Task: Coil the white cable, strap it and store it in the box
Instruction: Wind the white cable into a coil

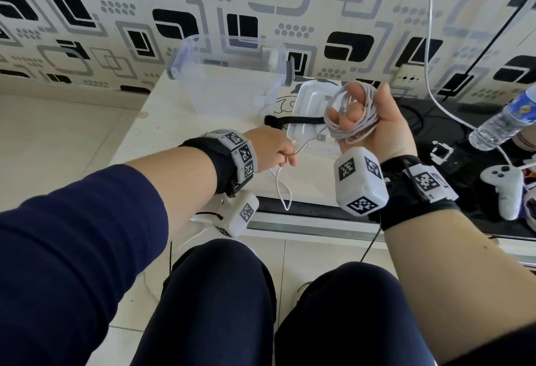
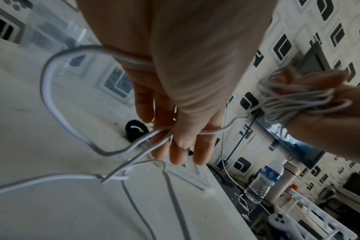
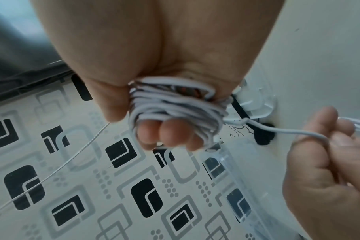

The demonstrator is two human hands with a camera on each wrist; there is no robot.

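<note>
The white cable (image 1: 352, 116) is wound in many turns round the fingers of my right hand (image 1: 377, 130), which is raised palm-up above the table; the same coil (image 3: 175, 105) shows in the right wrist view. A loose tail runs from it down-left to my left hand (image 1: 275, 151), which pinches the strand (image 2: 195, 132). Slack loops (image 2: 47, 91) hang below that hand. A black strap (image 1: 301, 120) lies on the table across the box's lid (image 1: 307, 101). The clear plastic box (image 1: 229, 75) stands open behind it, against the wall.
A water bottle (image 1: 504, 116) lies at the right on the black surface, with a white game controller (image 1: 501, 183) nearer me. Another thin white cord (image 1: 429, 46) hangs down the wall by a socket (image 1: 407, 77). The white table's front edge (image 1: 290, 217) is just above my knees.
</note>
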